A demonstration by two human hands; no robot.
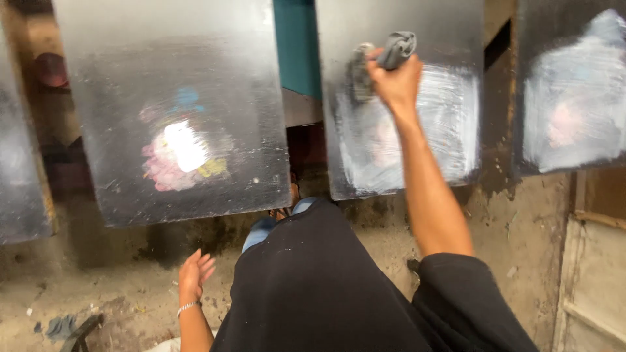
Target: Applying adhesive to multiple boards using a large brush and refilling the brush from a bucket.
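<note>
floor (521,248): stained bare concrete, lower frame
on it: grey scrap (60,326), lower left; small debris (413,264), right of centre

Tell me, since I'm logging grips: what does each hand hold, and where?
Right hand grips a bunched grey cloth around its middle, ends sticking out. Left hand holds nothing.

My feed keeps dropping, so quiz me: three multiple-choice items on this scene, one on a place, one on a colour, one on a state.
1. Where is the grey cloth?
A. on the floor
B. on the middle board
C. on the left board

2. What colour is the brightest patch on the left board?
A. white
B. green
C. orange

3. What state is the left hand in?
A. gripping a brush
B. flat on a board
C. open, holding nothing

Answers:
1 B: the right hand presses it on the middle board.
2 A: white glare amid pink smears.
3 C: fingers spread, above the floor.
</note>
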